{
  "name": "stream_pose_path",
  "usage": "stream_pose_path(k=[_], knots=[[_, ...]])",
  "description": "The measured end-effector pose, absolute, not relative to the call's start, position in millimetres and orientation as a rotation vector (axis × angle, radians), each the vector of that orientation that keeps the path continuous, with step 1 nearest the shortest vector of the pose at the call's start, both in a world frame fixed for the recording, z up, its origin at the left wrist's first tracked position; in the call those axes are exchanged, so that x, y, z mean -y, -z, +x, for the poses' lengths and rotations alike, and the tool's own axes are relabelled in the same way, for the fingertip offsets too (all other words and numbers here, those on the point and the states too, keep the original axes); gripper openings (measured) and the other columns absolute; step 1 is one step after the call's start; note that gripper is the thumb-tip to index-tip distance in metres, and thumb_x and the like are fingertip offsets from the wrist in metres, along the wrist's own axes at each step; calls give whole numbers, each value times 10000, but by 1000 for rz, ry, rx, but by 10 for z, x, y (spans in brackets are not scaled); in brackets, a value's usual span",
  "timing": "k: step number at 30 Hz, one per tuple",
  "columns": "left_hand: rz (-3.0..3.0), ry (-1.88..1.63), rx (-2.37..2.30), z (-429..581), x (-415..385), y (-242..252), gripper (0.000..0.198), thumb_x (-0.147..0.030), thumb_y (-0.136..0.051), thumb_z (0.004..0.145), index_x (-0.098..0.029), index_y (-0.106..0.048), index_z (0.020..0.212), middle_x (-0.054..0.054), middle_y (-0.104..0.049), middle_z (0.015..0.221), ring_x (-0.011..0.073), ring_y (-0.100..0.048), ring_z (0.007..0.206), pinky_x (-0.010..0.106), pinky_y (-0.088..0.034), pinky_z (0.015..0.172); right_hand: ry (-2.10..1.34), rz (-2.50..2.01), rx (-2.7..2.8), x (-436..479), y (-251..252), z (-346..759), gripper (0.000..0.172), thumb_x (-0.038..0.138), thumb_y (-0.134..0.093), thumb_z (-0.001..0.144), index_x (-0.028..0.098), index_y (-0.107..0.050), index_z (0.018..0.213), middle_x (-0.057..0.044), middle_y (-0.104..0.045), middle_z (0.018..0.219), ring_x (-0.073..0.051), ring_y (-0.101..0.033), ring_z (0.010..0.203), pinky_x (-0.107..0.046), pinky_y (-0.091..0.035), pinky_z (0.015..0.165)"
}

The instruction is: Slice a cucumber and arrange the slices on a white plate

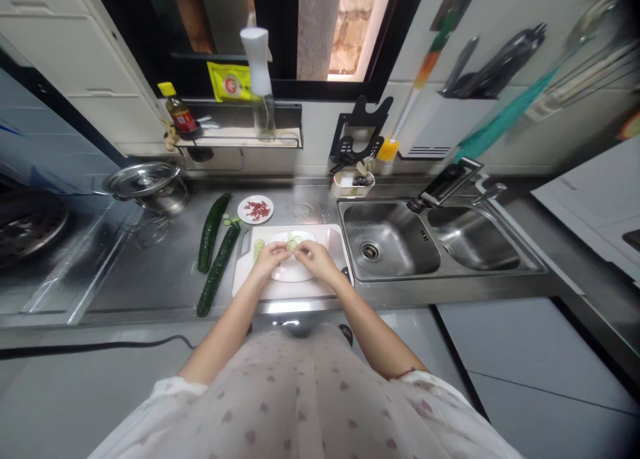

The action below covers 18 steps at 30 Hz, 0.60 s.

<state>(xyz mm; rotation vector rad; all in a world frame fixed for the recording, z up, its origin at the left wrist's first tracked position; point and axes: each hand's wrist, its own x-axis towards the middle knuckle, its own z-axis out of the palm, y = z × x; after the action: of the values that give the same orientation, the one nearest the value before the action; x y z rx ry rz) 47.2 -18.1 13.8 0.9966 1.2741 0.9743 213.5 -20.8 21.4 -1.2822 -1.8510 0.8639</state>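
Observation:
Both hands meet over a white plate that rests on a pale cutting board. Between the fingertips of my left hand and my right hand is a thin, pale green cucumber slice; both hands are closed in a pinch on it. More slices lie on the plate just beyond the fingers. A short row of cucumber slices sits on the board left of my left hand. Two dark green cucumbers, a whole one and a cut one, lie on the counter to the left.
A small white dish of chopped red pieces stands behind the board. The double sink begins right of it, under a black faucet. A lidded steel pot is at the back left. A knife handle shows at the board's right edge.

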Motion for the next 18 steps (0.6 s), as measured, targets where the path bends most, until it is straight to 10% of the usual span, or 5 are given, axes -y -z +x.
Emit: stream_pose_path(k=[18], knots=[[1161,-1181,-1144,644,134,-69,383,-336,-761,616,-152,-636,928,31,-682,780,157,-634,755,263,-482,694,-1229,-1341,1502,138,-172,2226,245,377,-571,752,151,-629,674,11,-585,592,-122,-536,582,-237,-432,594]])
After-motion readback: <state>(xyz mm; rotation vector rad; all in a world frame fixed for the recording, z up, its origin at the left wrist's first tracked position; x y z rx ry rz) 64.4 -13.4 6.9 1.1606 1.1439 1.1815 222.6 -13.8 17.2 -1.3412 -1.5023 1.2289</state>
